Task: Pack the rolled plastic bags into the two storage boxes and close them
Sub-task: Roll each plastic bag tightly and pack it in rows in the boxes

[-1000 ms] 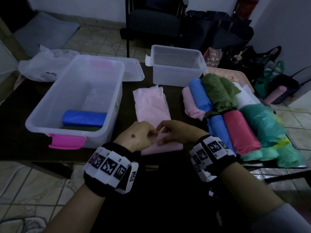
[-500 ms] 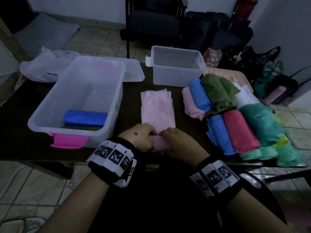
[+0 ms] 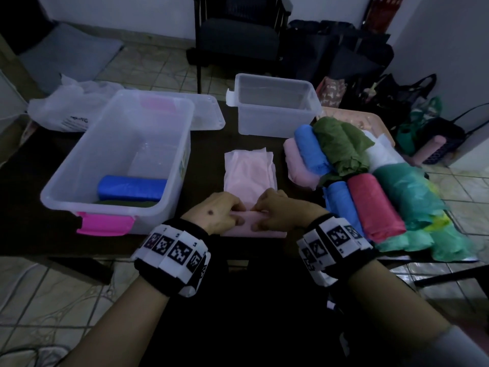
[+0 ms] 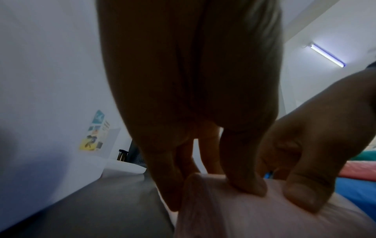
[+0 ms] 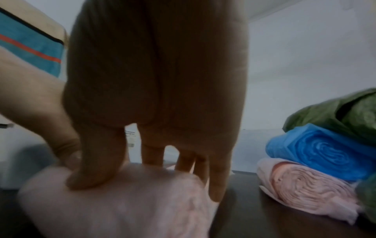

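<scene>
Item: pink plastic bag point(image 3: 250, 178), partly rolled, laid at the near edge of the dark table point(image 3: 31, 186); its rolled end is gripped by the left hand point(image 3: 215, 213) and the right hand point(image 3: 277, 211), fingers curled over the roll and thumbs pressed on top. Large clear storage box point(image 3: 87, 165) with pink latch, at the left edge, is occupied by a blue roll point(image 3: 131, 188); small clear storage box point(image 3: 272, 112) is set at the far edge. Rolled bags point(image 3: 370, 194) are piled along the right edge

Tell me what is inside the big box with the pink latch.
In the big box: a blue roll on something dark green, mostly hidden beneath it. The rest of the floor looks bare.
</scene>
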`<state>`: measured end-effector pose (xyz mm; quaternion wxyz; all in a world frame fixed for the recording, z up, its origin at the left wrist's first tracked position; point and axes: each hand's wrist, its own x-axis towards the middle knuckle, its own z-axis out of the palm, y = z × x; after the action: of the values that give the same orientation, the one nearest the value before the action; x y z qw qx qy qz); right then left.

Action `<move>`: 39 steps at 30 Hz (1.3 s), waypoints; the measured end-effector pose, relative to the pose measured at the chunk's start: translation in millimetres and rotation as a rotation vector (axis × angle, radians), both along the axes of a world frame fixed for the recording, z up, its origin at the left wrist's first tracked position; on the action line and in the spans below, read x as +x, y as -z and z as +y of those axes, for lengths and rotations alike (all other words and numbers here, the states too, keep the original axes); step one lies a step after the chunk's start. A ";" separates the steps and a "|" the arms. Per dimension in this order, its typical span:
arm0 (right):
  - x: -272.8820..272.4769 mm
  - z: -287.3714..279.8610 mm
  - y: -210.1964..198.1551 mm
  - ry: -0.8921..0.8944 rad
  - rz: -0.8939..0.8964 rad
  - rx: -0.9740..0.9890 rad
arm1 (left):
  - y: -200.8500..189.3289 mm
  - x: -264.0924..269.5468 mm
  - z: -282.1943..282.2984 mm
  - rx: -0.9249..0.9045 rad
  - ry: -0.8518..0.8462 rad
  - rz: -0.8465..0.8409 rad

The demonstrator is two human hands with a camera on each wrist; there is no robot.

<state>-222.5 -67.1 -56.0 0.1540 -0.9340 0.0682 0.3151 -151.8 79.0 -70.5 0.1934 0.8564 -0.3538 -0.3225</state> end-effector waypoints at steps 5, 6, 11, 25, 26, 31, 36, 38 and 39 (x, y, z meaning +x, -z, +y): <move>-7.4 13.5 2.0 0.064 -0.313 -0.022 | 3.2 7.2 -5.8 0.027 -0.047 0.022; -10.1 16.0 4.5 0.044 -0.329 -0.048 | 4.0 8.2 -6.4 0.024 -0.070 0.022; -24.9 22.9 11.8 0.015 -0.353 -0.050 | 7.0 10.1 -7.2 -0.038 -0.151 -0.021; 4.6 -6.4 3.8 0.155 -0.092 0.109 | -0.9 7.6 -0.4 -0.091 -0.061 -0.002; 3.4 -6.4 3.1 0.139 -0.055 0.113 | -0.7 7.4 -0.6 -0.060 -0.048 0.029; -15.6 9.2 0.8 0.145 -0.275 0.047 | 2.3 7.0 -5.4 0.024 -0.043 0.089; -37.5 31.3 8.8 0.041 -0.412 -0.024 | 5.2 7.3 -12.1 0.107 -0.035 0.028; -39.3 32.8 10.9 0.042 -0.422 -0.035 | 5.8 9.1 -13.5 0.100 -0.070 0.019; -38.4 32.0 11.4 0.044 -0.427 -0.037 | 5.4 8.7 -13.9 0.073 -0.089 0.012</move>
<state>-260.9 -35.1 -67.4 0.1545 -0.9805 0.0600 0.1052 -143.0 65.1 -75.9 0.1783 0.8758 -0.3019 -0.3316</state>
